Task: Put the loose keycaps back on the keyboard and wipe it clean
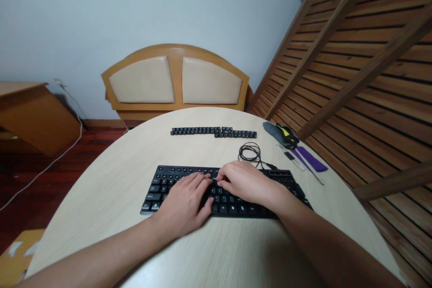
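A black keyboard (232, 209) lies on the round table in front of me. My left hand (189, 200) rests palm down over its left half, fingers stretched forward and thumb held apart, with the fingertips near the middle keys. From the right, my right hand (245, 182) reaches in over the keyboard. Its thumb and index finger close in a pinch at a small dark keycap near the middle, mostly hidden by the fingertips. Beyond the keyboard, loose black keycaps (195, 131) stand lined up in rows.
A coiled black cable (249, 150) lies behind the keyboard. On the right of the pale table (128, 180) are a grey, black and yellow item (285, 135), a purple strip (312, 159) and thin metal tools. A wooden slatted panel (364, 76) leans close on the right.
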`<state>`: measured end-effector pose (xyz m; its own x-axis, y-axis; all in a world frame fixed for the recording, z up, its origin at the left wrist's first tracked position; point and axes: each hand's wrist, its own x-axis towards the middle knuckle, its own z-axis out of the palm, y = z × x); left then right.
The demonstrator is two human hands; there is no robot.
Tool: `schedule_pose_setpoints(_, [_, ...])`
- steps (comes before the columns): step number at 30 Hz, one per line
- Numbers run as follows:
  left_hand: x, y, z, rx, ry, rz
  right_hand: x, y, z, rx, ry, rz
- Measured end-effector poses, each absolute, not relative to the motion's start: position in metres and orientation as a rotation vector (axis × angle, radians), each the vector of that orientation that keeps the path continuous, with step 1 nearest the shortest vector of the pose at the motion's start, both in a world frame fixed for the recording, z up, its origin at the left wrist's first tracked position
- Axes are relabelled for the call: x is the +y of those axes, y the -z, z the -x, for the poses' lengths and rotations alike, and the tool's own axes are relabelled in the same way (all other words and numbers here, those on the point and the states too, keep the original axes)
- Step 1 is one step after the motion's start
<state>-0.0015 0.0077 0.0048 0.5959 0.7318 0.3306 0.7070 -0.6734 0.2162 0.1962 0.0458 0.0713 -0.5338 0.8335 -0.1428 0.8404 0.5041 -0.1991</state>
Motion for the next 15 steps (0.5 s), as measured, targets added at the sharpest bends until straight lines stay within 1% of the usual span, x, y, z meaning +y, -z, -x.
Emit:
schedule_pose_setpoints(11, [0.008,-0.007,0.001,1.239,-0.573,-2.75,0.034,-0.07,-0.179,2.553,0.126,-1.519])
schedule_pose_setpoints(15, [0.008,-0.008,0.0,1.242,-0.553,-2.75,0.032,-0.069,-0.177,2.582,0.038,-1.446])
